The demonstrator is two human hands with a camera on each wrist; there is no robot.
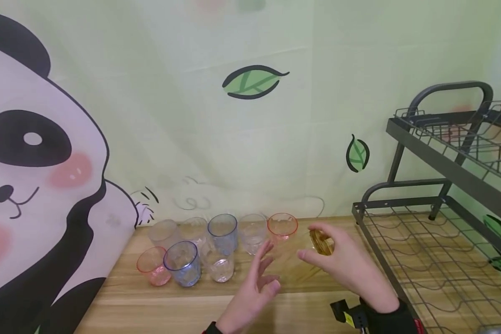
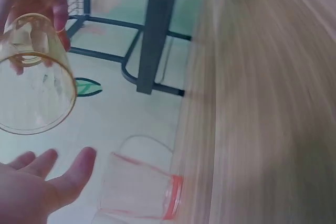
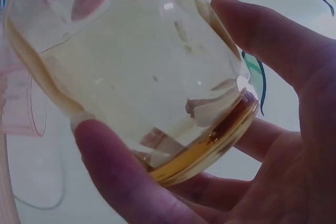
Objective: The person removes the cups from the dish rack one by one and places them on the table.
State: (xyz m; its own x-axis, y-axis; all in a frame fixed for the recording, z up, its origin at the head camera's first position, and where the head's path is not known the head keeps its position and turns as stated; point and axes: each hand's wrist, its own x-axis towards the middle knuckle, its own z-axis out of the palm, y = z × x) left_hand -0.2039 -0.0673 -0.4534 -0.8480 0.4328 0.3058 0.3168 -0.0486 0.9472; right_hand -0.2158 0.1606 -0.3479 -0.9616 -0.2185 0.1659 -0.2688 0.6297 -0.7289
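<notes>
My right hand [image 1: 352,266] grips an amber-tinted drinking glass [image 1: 319,242] near its base, thumb on one side and fingers on the other. The glass is tilted, and its mouth points toward my left hand in the right wrist view, where the thick amber base [image 3: 210,145] lies by the palm. My left hand [image 1: 256,287] is held apart from the amber glass, palm facing it, fingers loosely extended and holding nothing. Behind the hands a red-rimmed glass [image 1: 282,226] stands on the table, and a clear glass [image 1: 253,235] stands to its left.
More glasses stand at the left: two with blue rims [image 1: 183,265], a red-rimmed one [image 1: 153,266] and several clear ones [image 1: 220,268]. A two-tier dark metal rack [image 1: 401,260] stands at the right on the wooden table [image 1: 150,311]. A printed panda cloth [image 1: 171,139] hangs behind.
</notes>
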